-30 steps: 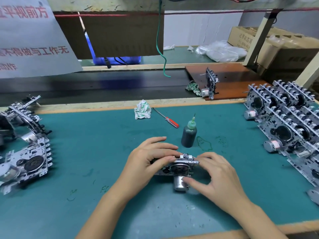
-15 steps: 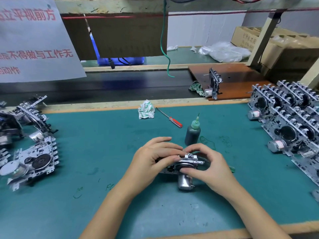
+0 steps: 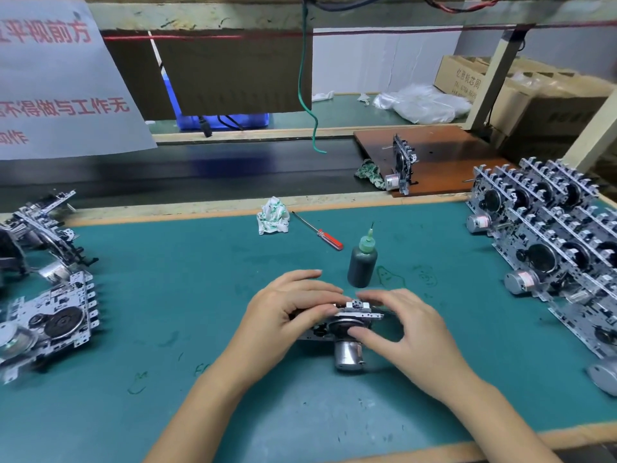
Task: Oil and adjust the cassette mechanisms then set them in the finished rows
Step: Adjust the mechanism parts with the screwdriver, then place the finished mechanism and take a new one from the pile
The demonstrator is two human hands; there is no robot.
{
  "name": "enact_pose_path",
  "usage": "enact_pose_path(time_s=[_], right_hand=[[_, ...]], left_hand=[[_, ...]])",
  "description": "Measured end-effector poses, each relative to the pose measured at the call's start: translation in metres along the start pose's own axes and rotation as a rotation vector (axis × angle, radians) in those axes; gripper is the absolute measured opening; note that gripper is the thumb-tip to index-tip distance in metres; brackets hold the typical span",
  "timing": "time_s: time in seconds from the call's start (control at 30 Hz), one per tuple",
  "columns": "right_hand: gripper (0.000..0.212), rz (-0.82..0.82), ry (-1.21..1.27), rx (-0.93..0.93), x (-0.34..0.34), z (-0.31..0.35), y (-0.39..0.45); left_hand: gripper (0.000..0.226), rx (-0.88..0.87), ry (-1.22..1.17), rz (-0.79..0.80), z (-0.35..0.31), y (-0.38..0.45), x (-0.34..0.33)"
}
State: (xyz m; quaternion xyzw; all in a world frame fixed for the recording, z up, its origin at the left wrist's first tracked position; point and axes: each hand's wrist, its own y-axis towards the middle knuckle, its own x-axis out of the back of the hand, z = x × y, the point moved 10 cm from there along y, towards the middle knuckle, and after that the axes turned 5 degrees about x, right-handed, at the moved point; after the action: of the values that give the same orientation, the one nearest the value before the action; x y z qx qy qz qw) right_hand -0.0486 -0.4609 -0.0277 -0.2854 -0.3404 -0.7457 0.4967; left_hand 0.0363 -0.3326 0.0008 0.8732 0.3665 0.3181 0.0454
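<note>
Right hand (image 3: 412, 332) has opened up since half a second ago: then it was bunched tight over the top of the cassette mechanism (image 3: 347, 324), now the fingers are spread in a loose arch over the top bracket, thumb down against the front by the flywheel, blurred so it's mid-move. Left hand (image 3: 293, 307) hasn't budged: curled over the left end of the frame, fingertips on the top edge, clamping the unit upright on the green mat (image 3: 187, 285). So left grips the mechanism; right has thumb and fingertips on it but isn't wrapped round it, can't tell whether it's pinching anything small. Unit sits centre of the mat just in front of me, motor can (image 3: 349, 357) pointing at me. Oil bottle (image 3: 362, 264) stands just behind it, cap on, nobody touching; red screwdriver (image 3: 322, 232) and crumpled rag (image 3: 272, 217) further back near the mat edge. My read: this is the adjust step, working a lever or spring by hand, and the right hand loosening suggests that tweak is about done or I'm re-gripping. Whether it's been oiled, can't say from here. Finished rows (image 3: 551, 235) stand leaning at the right, well apart from the unit; undone pile (image 3: 43, 289) on the left. Next likely: lift it and carry right into the row. Risk: snagging the neighbours' tabs when slotting in.
</note>
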Motion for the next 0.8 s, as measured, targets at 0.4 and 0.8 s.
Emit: enact_pose_path(time_s=[0.4, 0.8], right_hand=[[0.063, 0.022, -0.190, 0.109, -0.002, 0.002, -0.019], [0.042, -0.214, -0.221, 0.191, 0.013, 0.016, -0.025]], left_hand=[[0.025, 0.001, -0.011, 0.002, 0.000, 0.000, 0.001], [0.020, -0.006, -0.006, -0.010, 0.001, 0.001, 0.000]])
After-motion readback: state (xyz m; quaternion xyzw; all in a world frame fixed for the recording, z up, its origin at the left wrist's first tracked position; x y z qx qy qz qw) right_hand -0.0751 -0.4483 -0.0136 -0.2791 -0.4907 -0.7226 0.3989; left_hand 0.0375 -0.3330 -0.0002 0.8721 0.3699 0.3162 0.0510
